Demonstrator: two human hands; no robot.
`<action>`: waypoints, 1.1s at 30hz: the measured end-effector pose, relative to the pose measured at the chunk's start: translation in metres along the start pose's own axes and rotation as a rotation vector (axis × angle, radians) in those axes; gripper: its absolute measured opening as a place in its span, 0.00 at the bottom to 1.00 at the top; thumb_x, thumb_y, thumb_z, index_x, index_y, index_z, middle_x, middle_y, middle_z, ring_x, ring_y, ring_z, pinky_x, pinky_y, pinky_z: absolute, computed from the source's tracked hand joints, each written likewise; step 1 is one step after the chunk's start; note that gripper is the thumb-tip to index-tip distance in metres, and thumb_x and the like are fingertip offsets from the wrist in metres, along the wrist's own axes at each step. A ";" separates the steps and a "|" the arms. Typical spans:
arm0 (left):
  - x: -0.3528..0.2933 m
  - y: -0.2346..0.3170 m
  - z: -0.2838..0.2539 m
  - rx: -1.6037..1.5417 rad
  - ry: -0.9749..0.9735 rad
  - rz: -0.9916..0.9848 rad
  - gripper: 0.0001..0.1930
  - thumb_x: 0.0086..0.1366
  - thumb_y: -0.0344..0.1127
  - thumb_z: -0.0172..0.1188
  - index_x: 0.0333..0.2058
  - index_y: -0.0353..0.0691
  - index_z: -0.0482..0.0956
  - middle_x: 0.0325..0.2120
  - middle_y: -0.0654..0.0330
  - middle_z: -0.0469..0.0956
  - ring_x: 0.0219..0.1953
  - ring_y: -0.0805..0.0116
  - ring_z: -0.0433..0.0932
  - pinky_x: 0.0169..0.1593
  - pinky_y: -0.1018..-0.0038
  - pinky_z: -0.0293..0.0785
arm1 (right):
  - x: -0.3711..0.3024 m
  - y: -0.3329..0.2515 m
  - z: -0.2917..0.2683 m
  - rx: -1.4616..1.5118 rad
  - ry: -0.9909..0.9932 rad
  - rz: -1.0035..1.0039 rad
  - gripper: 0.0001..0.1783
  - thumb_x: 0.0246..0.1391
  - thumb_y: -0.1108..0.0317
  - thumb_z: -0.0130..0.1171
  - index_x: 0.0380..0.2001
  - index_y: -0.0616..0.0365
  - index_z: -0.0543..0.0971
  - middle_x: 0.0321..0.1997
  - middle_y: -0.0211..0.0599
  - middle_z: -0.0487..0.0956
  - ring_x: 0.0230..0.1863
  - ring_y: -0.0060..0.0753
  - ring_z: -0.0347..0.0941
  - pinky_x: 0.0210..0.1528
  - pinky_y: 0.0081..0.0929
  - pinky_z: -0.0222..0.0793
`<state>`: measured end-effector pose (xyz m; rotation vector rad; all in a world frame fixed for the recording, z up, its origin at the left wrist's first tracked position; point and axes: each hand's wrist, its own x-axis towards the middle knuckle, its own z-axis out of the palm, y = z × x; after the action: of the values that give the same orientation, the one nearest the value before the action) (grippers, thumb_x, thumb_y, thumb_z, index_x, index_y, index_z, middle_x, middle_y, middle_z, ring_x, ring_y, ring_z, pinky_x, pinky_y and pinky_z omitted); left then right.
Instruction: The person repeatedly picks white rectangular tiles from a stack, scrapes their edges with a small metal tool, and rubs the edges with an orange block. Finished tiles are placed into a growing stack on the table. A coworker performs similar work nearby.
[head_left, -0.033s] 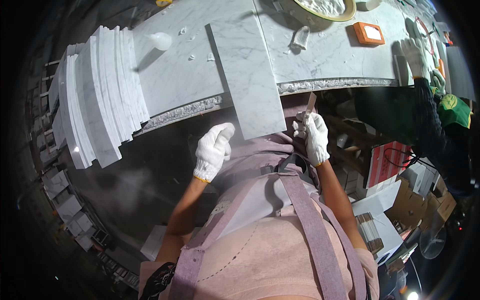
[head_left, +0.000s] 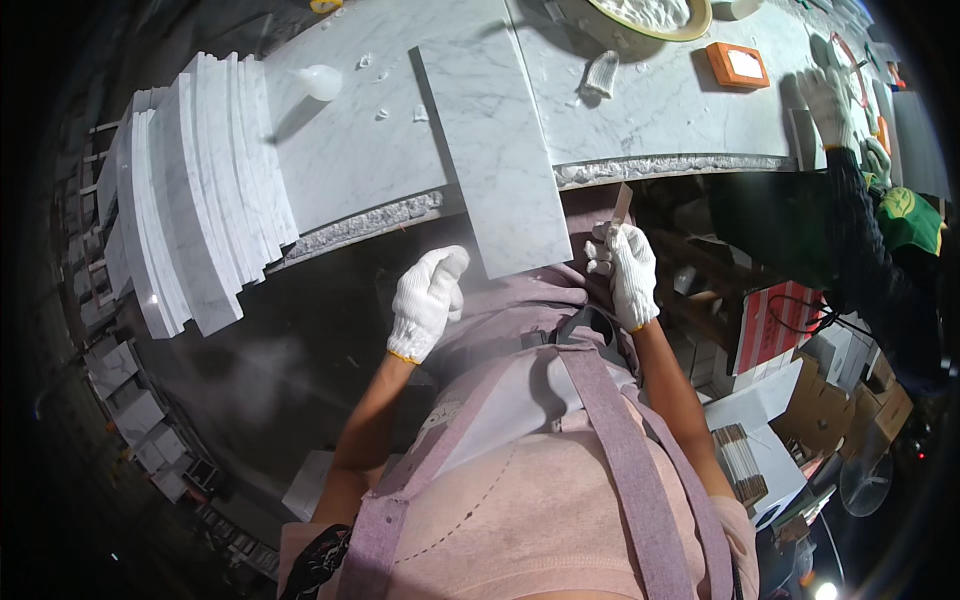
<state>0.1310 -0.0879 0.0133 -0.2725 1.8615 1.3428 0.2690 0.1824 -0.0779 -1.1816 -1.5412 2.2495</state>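
A long white marble slab (head_left: 505, 170) with grey veins lies on the bench, its near end jutting past the edge toward my lap. My left hand (head_left: 430, 290), in a white knit glove, is curled closed just left of that end, apart from it; the inside of the fist is hidden. On the other side, my right hand (head_left: 630, 275), gloved too, grips a small flat brownish strip (head_left: 622, 205) that points up and away from me. Its fingers do not touch the slab.
Marble strips (head_left: 200, 190) stand stacked at the left. On the bench (head_left: 660, 130) are a small white bottle (head_left: 322, 82), stone chips, a loose glove (head_left: 602, 75), an orange box (head_left: 738, 66) and a yellow-rimmed bowl (head_left: 690, 32) of white material. A co-worker's gloved hand (head_left: 828, 105) works at right.
The co-worker's gloved hand at the right has shifted very slightly. My own hands and the slab stay in place.
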 end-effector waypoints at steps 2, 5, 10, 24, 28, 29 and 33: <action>0.003 0.000 0.001 -0.009 -0.008 -0.014 0.22 0.75 0.47 0.63 0.57 0.34 0.80 0.29 0.64 0.81 0.24 0.77 0.76 0.35 0.77 0.76 | 0.001 0.004 -0.002 -0.089 -0.025 -0.069 0.15 0.72 0.59 0.61 0.49 0.62 0.77 0.42 0.34 0.81 0.34 0.23 0.79 0.33 0.20 0.77; 0.011 -0.007 0.006 0.043 0.079 0.067 0.26 0.74 0.51 0.65 0.57 0.32 0.80 0.33 0.62 0.82 0.32 0.75 0.79 0.43 0.75 0.77 | 0.002 0.005 -0.003 -0.095 -0.017 -0.048 0.15 0.73 0.60 0.60 0.49 0.62 0.78 0.42 0.35 0.82 0.34 0.23 0.80 0.33 0.20 0.77; 0.026 -0.017 0.010 0.176 0.140 0.172 0.33 0.71 0.55 0.68 0.59 0.29 0.77 0.44 0.57 0.84 0.47 0.73 0.78 0.54 0.74 0.75 | -0.002 -0.007 0.003 0.092 0.038 0.137 0.15 0.73 0.60 0.60 0.49 0.62 0.78 0.43 0.36 0.83 0.35 0.23 0.81 0.33 0.20 0.78; 0.025 0.022 0.041 -0.009 -0.170 0.183 0.23 0.73 0.46 0.65 0.56 0.33 0.80 0.46 0.64 0.82 0.45 0.76 0.74 0.53 0.73 0.72 | 0.000 -0.016 0.005 -0.093 0.003 0.125 0.16 0.72 0.58 0.61 0.50 0.62 0.78 0.45 0.37 0.84 0.36 0.25 0.82 0.34 0.22 0.80; 0.030 0.021 0.037 0.242 -0.116 0.103 0.26 0.71 0.52 0.67 0.50 0.30 0.81 0.43 0.57 0.84 0.45 0.72 0.77 0.54 0.70 0.74 | -0.002 -0.031 0.013 0.100 0.025 0.243 0.08 0.72 0.64 0.60 0.40 0.56 0.78 0.33 0.28 0.80 0.31 0.17 0.75 0.30 0.21 0.73; 0.032 0.019 0.036 0.249 -0.110 0.098 0.26 0.70 0.54 0.68 0.47 0.30 0.81 0.40 0.57 0.83 0.43 0.71 0.76 0.52 0.70 0.74 | -0.003 -0.034 0.017 0.087 0.067 0.265 0.08 0.72 0.64 0.60 0.40 0.55 0.78 0.33 0.28 0.80 0.31 0.17 0.75 0.29 0.21 0.73; 0.037 0.004 0.040 0.278 -0.011 0.140 0.31 0.67 0.61 0.69 0.31 0.32 0.75 0.27 0.54 0.75 0.32 0.67 0.69 0.41 0.65 0.73 | -0.005 -0.041 0.023 0.206 0.110 0.289 0.09 0.72 0.62 0.61 0.43 0.56 0.77 0.32 0.29 0.80 0.29 0.17 0.75 0.27 0.19 0.72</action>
<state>0.1237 -0.0413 -0.0147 0.0089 2.0607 1.1537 0.2448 0.1817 -0.0366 -1.5166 -1.1276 2.3984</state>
